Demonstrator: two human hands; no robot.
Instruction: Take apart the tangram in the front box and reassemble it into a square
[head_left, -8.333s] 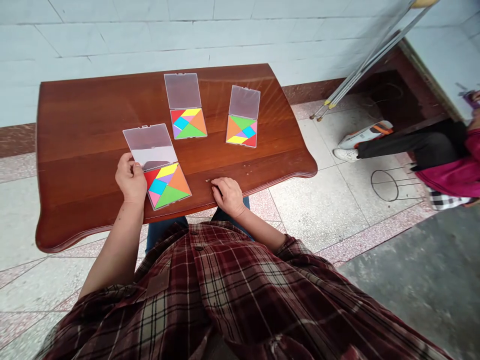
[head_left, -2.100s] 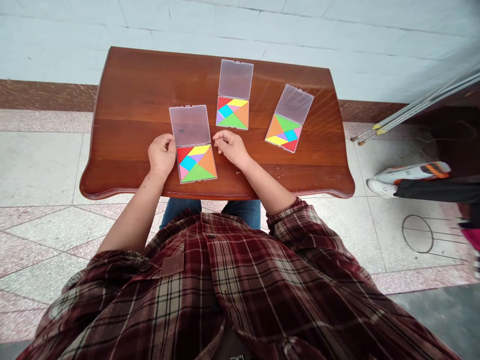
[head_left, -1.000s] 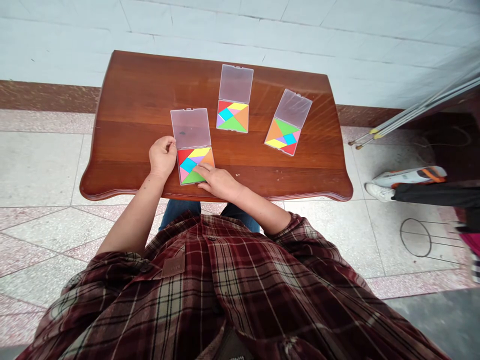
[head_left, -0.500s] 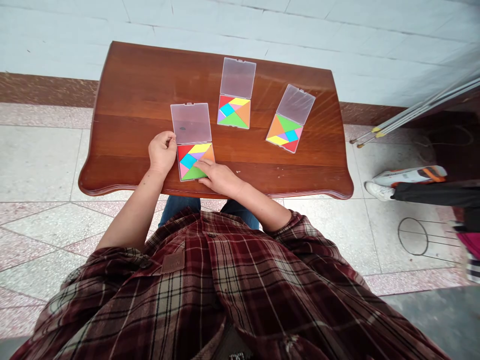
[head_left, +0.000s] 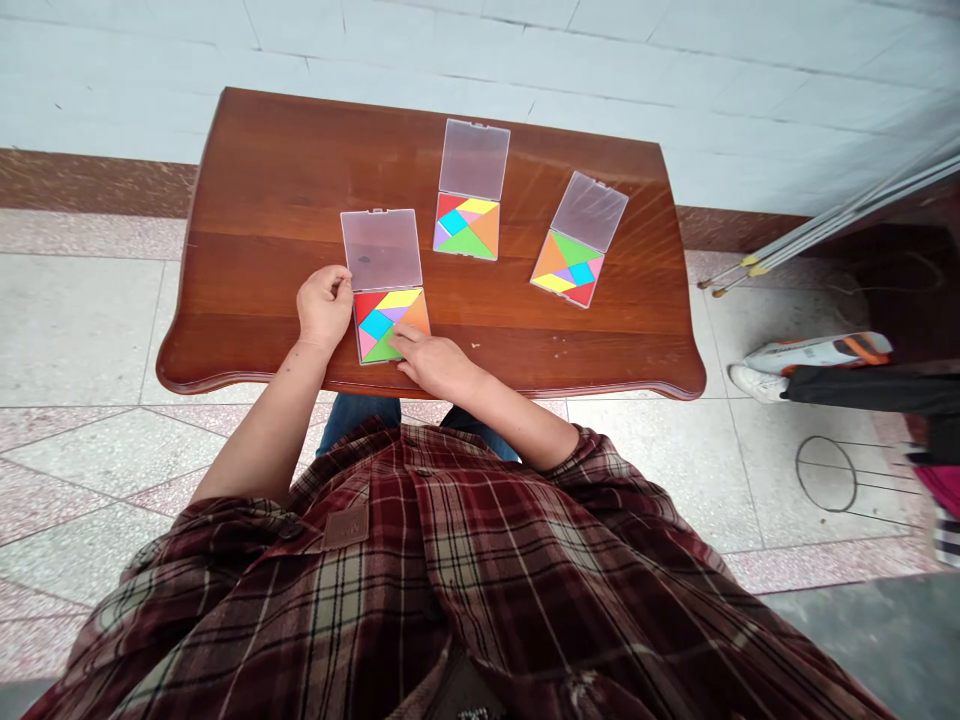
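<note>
A tangram set lies in its opened plastic case (head_left: 357, 345) near the front of the table. Its clear lid (head_left: 382, 250) is folded back flat toward the wall. The red, yellow, blue, purple, pink, orange and green pieces fill the base, the green triangle (head_left: 381, 350) at the front. My left hand (head_left: 324, 305) rests at the case's left side with fingers curled together by the lid's edge; whatever is between the fingertips is hidden. My right hand (head_left: 435, 362) lies over the base's front right, fingers stretched out and touching the pieces, covering part of the green and orange ones.
Two more opened tangram cases lie farther back, one tangram case (head_left: 466, 228) at the middle and another tangram case (head_left: 568, 268) to the right. The brown wooden table (head_left: 285, 170) stands by a pale wall. At right are crutches (head_left: 757, 262), a person's shoe (head_left: 759, 383) and a wire hoop (head_left: 825, 473).
My right hand has slid slightly toward me over the pieces, uncovering more of the blue and purple ones. My left hand stays at the case's left edge.
</note>
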